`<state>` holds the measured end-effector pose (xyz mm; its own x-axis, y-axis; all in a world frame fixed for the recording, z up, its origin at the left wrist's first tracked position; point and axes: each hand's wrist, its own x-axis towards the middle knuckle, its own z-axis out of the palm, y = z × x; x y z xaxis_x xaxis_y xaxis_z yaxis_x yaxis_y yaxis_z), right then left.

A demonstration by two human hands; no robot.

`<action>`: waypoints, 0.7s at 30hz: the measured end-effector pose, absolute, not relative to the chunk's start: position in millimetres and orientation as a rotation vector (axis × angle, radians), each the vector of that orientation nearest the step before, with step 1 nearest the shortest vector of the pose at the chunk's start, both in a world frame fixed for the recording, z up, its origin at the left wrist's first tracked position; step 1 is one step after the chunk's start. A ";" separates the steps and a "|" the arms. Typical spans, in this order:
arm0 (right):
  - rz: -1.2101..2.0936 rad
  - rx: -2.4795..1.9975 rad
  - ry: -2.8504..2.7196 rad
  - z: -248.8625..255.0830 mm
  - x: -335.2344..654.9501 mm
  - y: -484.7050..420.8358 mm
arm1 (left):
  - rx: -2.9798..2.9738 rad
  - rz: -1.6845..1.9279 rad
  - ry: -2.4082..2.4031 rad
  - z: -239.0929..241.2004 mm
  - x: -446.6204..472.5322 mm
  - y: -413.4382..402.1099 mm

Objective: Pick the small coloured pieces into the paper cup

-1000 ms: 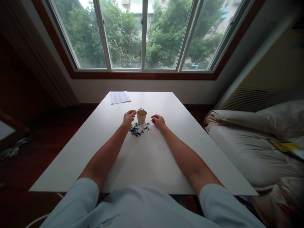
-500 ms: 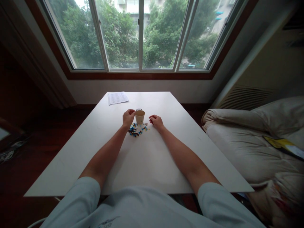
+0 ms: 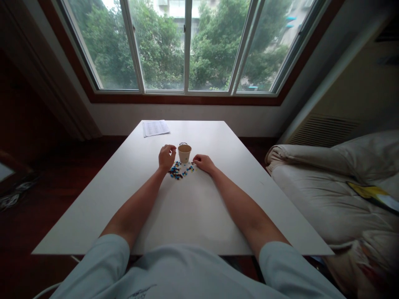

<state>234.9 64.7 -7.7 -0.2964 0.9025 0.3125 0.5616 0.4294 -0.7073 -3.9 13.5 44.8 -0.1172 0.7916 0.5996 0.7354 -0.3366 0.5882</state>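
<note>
A tan paper cup (image 3: 185, 155) stands upright on the white table (image 3: 193, 216). In front of it lie loose small coloured pieces (image 3: 176, 172), blue, brown, yellow and white, too small to name. My left hand (image 3: 167, 158) is raised just left of the cup, its thumb and fingers curled together in a pinch; whether anything is between them is hidden. Low at the right edge of the pieces is my right hand (image 3: 204, 162), fingertips pressed together on or beside a piece. Behind the cup's rim shows a thin dark loop (image 3: 183, 143), partly hidden.
Printed sheets of paper (image 3: 156, 128) lie at the table's far left corner. A beige padded sofa (image 3: 311, 187) stands to the right, with a yellow and black item (image 3: 370, 193) on it. Beyond the table is a wide window (image 3: 187, 50). Cables (image 3: 15, 197) lie on the floor at left.
My left hand has drawn slightly left, away from the cup's rim. My right hand has moved left and down to the pieces. The cup stays in place.
</note>
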 end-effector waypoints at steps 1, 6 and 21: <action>0.595 -1.212 -2.053 -6.1 234.9 62.5 | 2.064 1.447 1.770 44.2 -4.9 12.8; 0.476 -1.196 -2.224 0.3 232.9 54.1 | 2.261 1.335 1.698 43.4 1.4 7.5; 0.324 -1.221 -2.307 -3.6 229.2 52.0 | 2.503 0.613 1.499 43.7 -2.3 5.7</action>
